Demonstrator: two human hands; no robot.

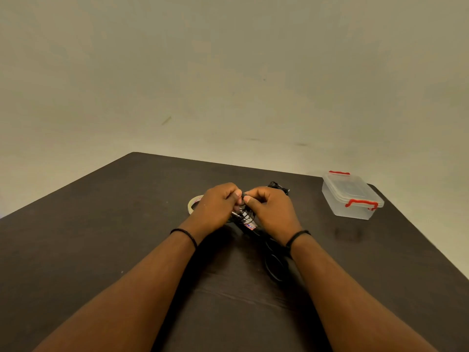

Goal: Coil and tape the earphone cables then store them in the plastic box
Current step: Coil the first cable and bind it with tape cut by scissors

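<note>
Hands meet mid-table, left hand and right hand both pinching the black earphone cable between curled fingers, apparently to keep its loops together for taping, with the tape roll beside them and the closed plastic box well right.

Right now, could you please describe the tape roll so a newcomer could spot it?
On the dark table, look just left of the left hand. The tape roll lies flat there, partly hidden: a pale ring, unlike the black cables.
</note>
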